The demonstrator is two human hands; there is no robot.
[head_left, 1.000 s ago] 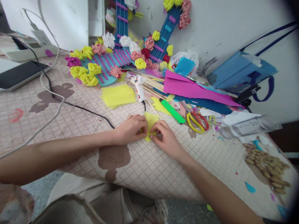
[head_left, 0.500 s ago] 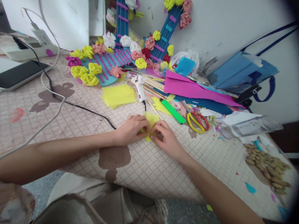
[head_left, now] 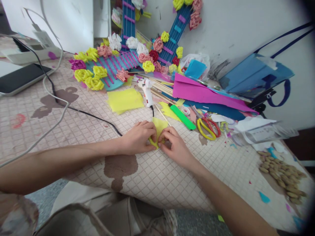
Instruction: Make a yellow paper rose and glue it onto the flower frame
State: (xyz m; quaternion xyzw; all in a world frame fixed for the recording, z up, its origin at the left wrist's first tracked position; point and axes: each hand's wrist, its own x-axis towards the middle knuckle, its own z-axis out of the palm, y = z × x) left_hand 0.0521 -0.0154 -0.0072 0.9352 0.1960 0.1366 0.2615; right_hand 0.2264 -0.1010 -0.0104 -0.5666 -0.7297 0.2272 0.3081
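Between my hands lies a small sheet of yellow crepe paper [head_left: 159, 126], its near corner folded or rolled. My left hand [head_left: 140, 137] pinches the paper's left side, fingers curled. On the other side, my right hand [head_left: 173, 142] grips the near right part between thumb and fingertips. The fingers hide part of the fold. Just beyond the paper, a white glue gun [head_left: 147, 93] stands with its cord running towards my hands. A stack of yellow paper sheets [head_left: 125, 100] lies to its left, and a thin wooden stick [head_left: 161, 113] to its right.
To the right lie a green cutter [head_left: 182, 117], scissors [head_left: 206, 129], a clear plastic cup [head_left: 263, 132] and a pile of nuts [head_left: 283, 177]. Paper-flower decorations [head_left: 118, 67] stand at the back beside magenta sheets [head_left: 206, 93]. A black cable [head_left: 91, 114] crosses the left side near a phone [head_left: 22, 78].
My left fingers have shifted slightly at the paper's near corner, and the fold there looks narrower. My right hand has hardly moved.
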